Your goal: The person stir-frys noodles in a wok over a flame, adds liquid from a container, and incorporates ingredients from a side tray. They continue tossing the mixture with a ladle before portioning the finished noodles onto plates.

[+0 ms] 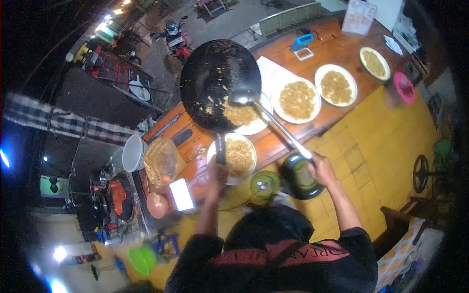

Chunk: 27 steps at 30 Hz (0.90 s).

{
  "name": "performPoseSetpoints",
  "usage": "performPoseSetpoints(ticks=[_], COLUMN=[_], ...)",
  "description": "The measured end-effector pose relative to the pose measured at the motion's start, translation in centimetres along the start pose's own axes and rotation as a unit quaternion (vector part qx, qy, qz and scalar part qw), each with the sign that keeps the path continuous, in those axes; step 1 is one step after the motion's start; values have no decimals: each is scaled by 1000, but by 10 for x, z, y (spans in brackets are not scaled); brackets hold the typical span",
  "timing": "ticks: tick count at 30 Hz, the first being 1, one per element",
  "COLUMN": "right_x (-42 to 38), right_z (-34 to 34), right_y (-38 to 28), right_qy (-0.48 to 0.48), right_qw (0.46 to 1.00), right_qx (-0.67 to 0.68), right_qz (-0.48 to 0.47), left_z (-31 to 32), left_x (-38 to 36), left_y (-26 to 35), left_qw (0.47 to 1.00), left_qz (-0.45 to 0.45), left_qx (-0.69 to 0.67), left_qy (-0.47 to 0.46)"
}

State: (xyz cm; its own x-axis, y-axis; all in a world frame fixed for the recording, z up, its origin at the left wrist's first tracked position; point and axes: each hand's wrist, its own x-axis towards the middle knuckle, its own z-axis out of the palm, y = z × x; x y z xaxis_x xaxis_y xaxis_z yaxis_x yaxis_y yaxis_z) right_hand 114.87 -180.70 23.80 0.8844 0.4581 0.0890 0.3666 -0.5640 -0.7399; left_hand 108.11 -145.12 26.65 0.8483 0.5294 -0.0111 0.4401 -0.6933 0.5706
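Plating step: left hand (217,171) grips the tilted wok (220,83); right hand (322,168) grips the ladle (273,122), scraping noodles onto a plate (256,128). Next: clear the remainder.

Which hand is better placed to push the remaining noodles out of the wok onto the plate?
Right, probably. The right hand holds the ladle, whose bowl sits in the noodles inside the wok; the left hand grips the handle.

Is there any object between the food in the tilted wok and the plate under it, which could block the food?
Nothing visible blocks it. The wok, held by the left hand, tilts directly over the plate. Only the ladle in the right hand lies there, at the noodles on the wok's lower edge.
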Motion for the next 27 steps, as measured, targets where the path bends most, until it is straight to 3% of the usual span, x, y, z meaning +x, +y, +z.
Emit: performPoseSetpoints(ticks=[2, 6, 8, 10, 12, 18, 20, 21, 24, 27], right_x=[6, 19, 15, 4, -1, 9, 0, -7, -22, -6], right_z=[8, 16, 3, -6, -10, 37, 39, 25, 7, 30], right_y=[-5, -6, -3, 8, 15, 6, 19, 17, 15, -17], right_qy=[35, 56, 3, 0, 5, 36, 76, 22, -2, 1], right_qw=[999, 997, 997, 996, 998, 998, 997, 998, 998, 988], right_qx=[-2, 11, -45, -73, -53, 22, -5, -63, -48, 106], right_qz=[3, 53, 59, 57, 21, 44, -28, 20, 47, 116], left_z=[-2, -2, 3, 12, 18, 18, 18, 15, 13, 12], left_x=[-1, -8, -3, 2, 10, 6, 4, 3, 7, 4], left_y=[13, 15, -1, -23, -41, -42, -40, -32, -28, -29], left_qw=[990, 997, 996, 994, 992, 983, 982, 987, 990, 991], left_qz=[-125, -38, -49, 59, 63, 90, 93, 70, 36, 20], left_qx=[-47, -57, -71, 11, 30, 50, 37, 19, 11, 21], left_qy=[-34, 16, 2, 86, 108, 152, 158, 145, 134, 127])
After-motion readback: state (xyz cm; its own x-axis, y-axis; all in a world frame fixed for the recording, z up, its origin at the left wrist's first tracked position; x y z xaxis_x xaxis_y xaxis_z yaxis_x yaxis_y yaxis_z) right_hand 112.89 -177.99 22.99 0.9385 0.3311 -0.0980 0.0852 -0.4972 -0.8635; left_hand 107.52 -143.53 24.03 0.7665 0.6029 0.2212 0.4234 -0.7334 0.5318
